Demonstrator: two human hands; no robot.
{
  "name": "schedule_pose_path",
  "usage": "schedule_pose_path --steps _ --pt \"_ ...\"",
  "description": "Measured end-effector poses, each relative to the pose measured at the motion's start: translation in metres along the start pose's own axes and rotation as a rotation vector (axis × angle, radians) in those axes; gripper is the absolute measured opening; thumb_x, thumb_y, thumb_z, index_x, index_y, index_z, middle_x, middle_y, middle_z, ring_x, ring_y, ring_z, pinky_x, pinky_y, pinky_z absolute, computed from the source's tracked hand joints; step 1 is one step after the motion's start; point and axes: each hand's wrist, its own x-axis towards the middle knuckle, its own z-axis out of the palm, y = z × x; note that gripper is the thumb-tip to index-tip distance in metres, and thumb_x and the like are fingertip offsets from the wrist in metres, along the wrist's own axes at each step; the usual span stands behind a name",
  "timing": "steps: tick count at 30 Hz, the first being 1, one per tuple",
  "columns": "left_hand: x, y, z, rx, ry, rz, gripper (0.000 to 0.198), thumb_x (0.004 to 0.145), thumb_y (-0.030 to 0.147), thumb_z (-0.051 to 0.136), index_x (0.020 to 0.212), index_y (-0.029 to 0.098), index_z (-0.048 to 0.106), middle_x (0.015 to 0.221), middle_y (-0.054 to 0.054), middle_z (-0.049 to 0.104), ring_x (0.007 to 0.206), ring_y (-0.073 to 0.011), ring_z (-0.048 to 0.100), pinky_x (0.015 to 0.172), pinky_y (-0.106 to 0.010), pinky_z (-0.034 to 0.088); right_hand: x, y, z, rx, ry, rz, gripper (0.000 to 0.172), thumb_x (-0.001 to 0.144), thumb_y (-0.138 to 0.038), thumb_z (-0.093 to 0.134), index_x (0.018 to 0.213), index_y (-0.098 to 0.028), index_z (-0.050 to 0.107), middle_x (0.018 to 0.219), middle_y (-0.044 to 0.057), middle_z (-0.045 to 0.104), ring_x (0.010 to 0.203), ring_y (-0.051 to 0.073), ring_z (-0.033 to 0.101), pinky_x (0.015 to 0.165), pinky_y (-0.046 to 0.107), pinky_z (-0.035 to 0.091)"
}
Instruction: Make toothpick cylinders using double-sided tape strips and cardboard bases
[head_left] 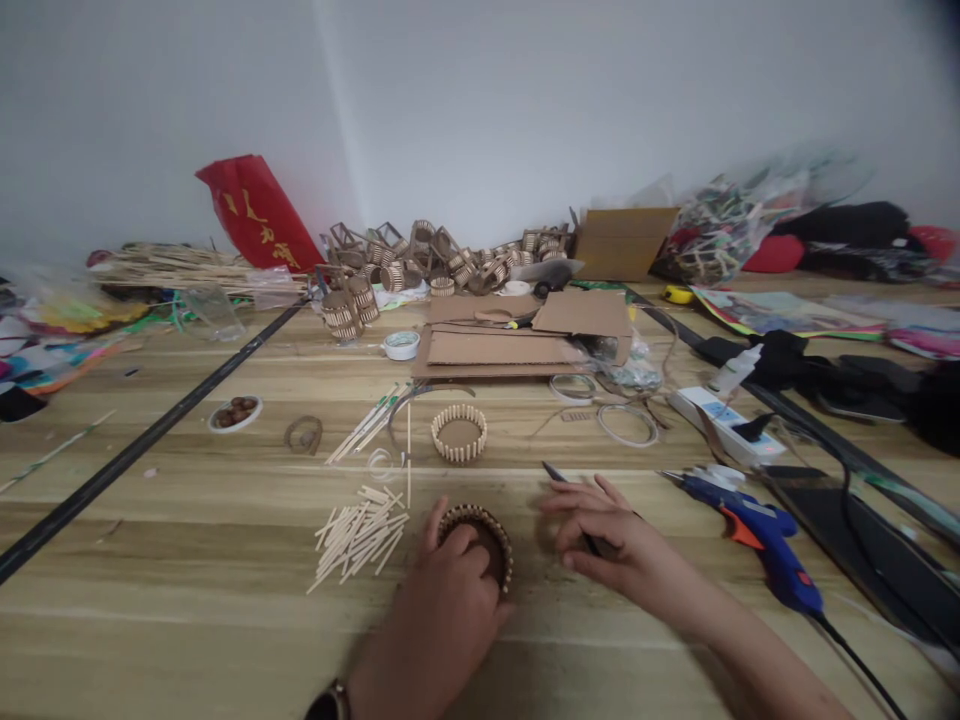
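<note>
My left hand (450,600) is closed on a small round basket (501,545) with a brown base and a ring of short sticks. Its fingers reach inside over the rim and hide part of the wall. To the right, my right hand (611,530), a little blurred, has its fingers curled around a dark slender tool (555,473) with a pointed end; its exact kind is unclear. Beyond the left hand stands a second round basket (459,440) of pale upright sticks. A loose heap of short wooden sticks (360,535) lies left of my left hand.
A blue glue gun (765,540) rests at the right, its cord running to the front edge. Behind it are a white power strip (727,425) and glue bottle (736,370). Cardboard sheets (502,350) and finished stick pieces (450,255) line the back. Left is a bowl (235,413).
</note>
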Motion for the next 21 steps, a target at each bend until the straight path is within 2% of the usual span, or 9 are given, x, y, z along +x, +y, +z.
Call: schedule_pose_path --steps 6,9,13,21 --pt "0.004 0.005 -0.005 -0.084 -0.019 -0.064 0.028 0.083 0.047 0.066 0.088 0.020 0.072 0.089 -0.003 0.072 0.096 -0.0218 0.061 0.112 -0.053 0.023 0.001 0.000 0.007 -0.003 0.042 -0.012 0.012 0.084 -0.035 0.062 0.079 -0.024 0.065 0.119 0.007 0.067 0.129 0.031 0.048 0.111 0.063 0.006" --pt "0.007 0.007 -0.002 -0.090 -0.028 -0.114 0.035 0.082 0.050 0.066 0.094 0.018 0.071 0.096 -0.005 0.072 0.102 -0.0247 0.059 0.111 -0.054 0.021 0.005 0.000 0.013 -0.030 0.079 -0.009 0.011 0.084 -0.033 0.060 0.079 -0.024 0.064 0.117 0.007 0.068 0.127 0.031 0.050 0.109 0.065 0.008" --pt "0.008 0.009 0.000 -0.086 -0.047 -0.191 0.042 0.081 0.053 0.066 0.099 0.015 0.069 0.101 -0.009 0.070 0.109 -0.0300 0.053 0.105 -0.052 0.029 0.014 -0.003 0.019 -0.070 0.124 0.005 0.008 0.083 -0.029 0.059 0.080 -0.024 0.064 0.117 0.008 0.068 0.126 0.031 0.050 0.108 0.066 0.008" --pt "0.006 0.010 0.002 -0.058 -0.016 -0.169 0.039 0.078 0.048 0.070 0.099 0.016 0.070 0.098 -0.009 0.070 0.104 -0.0295 0.052 0.097 -0.048 0.035 0.029 -0.014 0.020 -0.124 0.119 0.007 0.008 0.083 -0.025 0.058 0.083 -0.025 0.066 0.117 0.006 0.067 0.123 0.029 0.052 0.108 0.065 0.006"
